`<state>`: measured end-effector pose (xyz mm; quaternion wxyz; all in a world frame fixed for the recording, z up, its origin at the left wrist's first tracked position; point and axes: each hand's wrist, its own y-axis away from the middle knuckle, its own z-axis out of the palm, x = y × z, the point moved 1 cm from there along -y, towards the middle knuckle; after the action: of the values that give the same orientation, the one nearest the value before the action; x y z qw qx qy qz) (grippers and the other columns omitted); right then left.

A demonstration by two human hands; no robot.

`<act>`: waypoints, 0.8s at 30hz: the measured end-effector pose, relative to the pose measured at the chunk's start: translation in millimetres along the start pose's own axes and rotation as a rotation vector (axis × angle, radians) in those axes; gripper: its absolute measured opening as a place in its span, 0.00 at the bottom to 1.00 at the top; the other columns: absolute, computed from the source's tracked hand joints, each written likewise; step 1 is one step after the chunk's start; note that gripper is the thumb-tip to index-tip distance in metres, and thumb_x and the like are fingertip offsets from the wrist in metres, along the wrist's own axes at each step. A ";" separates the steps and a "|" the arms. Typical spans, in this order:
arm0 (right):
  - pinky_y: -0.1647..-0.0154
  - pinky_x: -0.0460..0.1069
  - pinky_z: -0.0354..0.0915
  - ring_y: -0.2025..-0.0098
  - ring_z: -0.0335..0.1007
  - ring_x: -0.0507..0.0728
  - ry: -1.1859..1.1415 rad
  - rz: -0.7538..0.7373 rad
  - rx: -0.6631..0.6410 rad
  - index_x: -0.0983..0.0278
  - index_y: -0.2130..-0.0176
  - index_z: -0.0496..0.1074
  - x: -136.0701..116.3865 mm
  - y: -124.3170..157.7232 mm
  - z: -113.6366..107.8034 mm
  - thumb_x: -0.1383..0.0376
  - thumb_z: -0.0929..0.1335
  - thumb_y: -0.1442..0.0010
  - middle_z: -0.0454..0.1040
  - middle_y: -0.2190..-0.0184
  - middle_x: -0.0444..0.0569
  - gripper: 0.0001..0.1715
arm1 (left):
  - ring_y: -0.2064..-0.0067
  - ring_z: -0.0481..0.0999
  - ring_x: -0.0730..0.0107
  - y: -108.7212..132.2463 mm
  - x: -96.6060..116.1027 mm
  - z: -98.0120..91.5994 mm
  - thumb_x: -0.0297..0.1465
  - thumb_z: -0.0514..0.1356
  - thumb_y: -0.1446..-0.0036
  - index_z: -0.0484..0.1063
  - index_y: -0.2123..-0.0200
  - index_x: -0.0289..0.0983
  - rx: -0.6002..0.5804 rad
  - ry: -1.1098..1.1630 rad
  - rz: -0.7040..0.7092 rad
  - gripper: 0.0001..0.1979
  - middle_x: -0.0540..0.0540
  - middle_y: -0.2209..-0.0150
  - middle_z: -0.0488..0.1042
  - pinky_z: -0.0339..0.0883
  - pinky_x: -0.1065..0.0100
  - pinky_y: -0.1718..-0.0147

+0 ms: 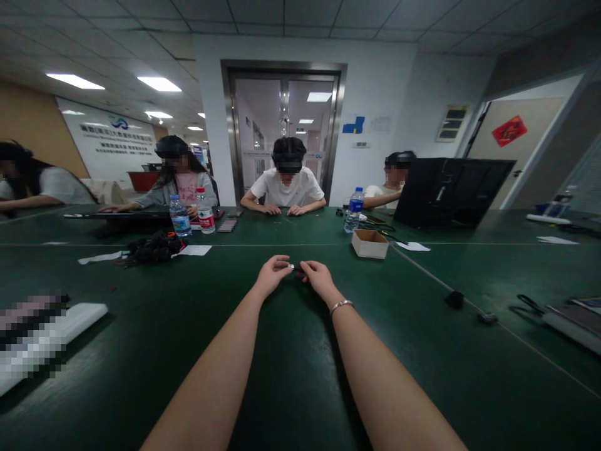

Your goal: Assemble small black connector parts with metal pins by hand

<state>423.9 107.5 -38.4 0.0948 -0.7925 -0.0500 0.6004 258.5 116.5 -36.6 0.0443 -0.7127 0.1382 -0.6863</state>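
Observation:
Above the green tabletop (291, 357), my left hand (272, 277) and my right hand (320, 280) are close together in front of me. A small silver piece (292, 267) is pinched between the thumb and fingers of my left hand. The closed fingertips of my right hand grip a small dark piece (297, 269) with a bit of red by it. The two pieces meet or nearly meet; whether they are joined, and their exact kind, I cannot make out. A silver bracelet (341, 305) is on my right wrist.
An open cardboard box (370, 249) stands right of my hands, with a water bottle (354, 210) behind it. Black cables (157, 248) lie in a heap at left, near two bottles. Several people sit around the table; a large black monitor (448, 191) stands at right.

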 end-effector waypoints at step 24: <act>0.77 0.42 0.61 0.80 0.64 0.47 0.002 -0.019 -0.008 0.68 0.64 0.75 -0.6 0.4 -0.5 0.60 0.66 0.43 0.75 0.73 0.47 0.14 | 0.66 0.75 0.72 0.1 -1.8 3.0 0.30 0.65 0.52 0.73 0.65 0.34 -0.023 -0.006 -0.067 0.09 0.45 0.68 0.76 0.69 0.70 0.67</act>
<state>424.2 107.0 -37.8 0.0975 -0.7930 -0.0601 0.5983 261.4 116.5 -38.5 0.0136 -0.7194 0.1222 -0.6836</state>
